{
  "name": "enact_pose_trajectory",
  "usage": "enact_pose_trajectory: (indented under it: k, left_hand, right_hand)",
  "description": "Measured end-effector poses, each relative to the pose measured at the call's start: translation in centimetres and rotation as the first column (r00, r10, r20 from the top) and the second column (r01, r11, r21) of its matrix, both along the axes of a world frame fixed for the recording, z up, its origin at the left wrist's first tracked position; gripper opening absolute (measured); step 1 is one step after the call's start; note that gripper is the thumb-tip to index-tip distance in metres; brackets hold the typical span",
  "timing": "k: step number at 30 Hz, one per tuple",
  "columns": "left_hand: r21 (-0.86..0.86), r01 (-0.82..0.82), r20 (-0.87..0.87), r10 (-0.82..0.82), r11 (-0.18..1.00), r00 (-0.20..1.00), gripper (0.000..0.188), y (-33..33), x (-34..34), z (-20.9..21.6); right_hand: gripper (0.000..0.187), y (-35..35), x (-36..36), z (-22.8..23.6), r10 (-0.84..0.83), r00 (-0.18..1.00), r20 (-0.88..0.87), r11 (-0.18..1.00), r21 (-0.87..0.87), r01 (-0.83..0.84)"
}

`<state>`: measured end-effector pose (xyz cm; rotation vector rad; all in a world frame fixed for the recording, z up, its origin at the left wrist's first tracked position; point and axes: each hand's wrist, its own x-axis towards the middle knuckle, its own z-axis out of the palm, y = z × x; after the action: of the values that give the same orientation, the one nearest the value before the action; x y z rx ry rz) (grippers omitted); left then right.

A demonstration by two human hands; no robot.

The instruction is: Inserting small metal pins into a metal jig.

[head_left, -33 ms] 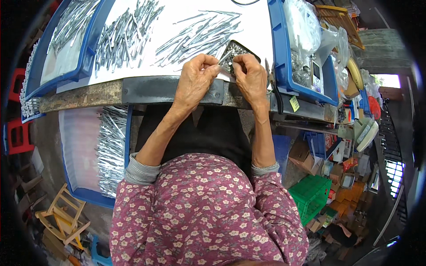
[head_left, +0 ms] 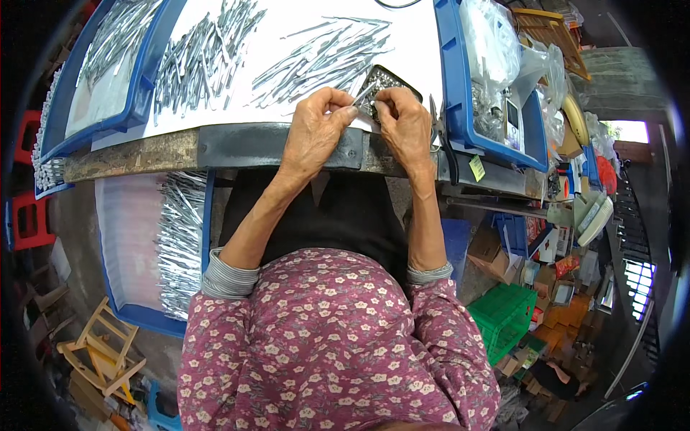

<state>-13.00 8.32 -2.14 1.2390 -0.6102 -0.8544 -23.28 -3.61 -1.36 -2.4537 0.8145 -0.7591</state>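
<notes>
My left hand (head_left: 314,133) is at the table's front edge, thumb and fingers pinched on a thin silvery metal strip (head_left: 364,93) that slants up to the right. Close on its right, my right hand (head_left: 408,131) is closed in a pinch, and its fingertips hide whatever is between them. Behind both hands sits a dark tray (head_left: 402,77) of small shiny metal parts, partly covered by my right fingers. Beyond my left hand, a loose pile of similar strips (head_left: 323,57) lies on the white sheet, with a denser pile (head_left: 205,61) further left.
Blue bins stand on the table at left (head_left: 140,97) and right (head_left: 456,86); the right one holds plastic bags. Dark-handled pliers (head_left: 449,154) lie by my right hand, over the edge. Below the table at left is another blue bin (head_left: 144,316) with strips. A green crate (head_left: 503,320) stands lower right.
</notes>
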Motion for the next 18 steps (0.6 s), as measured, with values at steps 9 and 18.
enact_pose_trajectory:
  k: [9, 18]
  left_hand:
    - [0.037, -0.132, 0.261, 0.118, 0.99, 0.958, 0.015, 0.0, -0.1, 0.0]
    - [0.007, -0.13, 0.27, 0.123, 0.992, 0.955, 0.011, 0.3, -0.4, 0.8]
  right_hand:
    - [0.006, -0.8, 1.1, -0.7, 0.101, 0.985, -0.143, 0.95, -0.28, -0.138]
    - [0.009, -1.2, 1.4, -0.8, 0.158, 0.971, -0.181, 0.924, -0.32, -0.21]
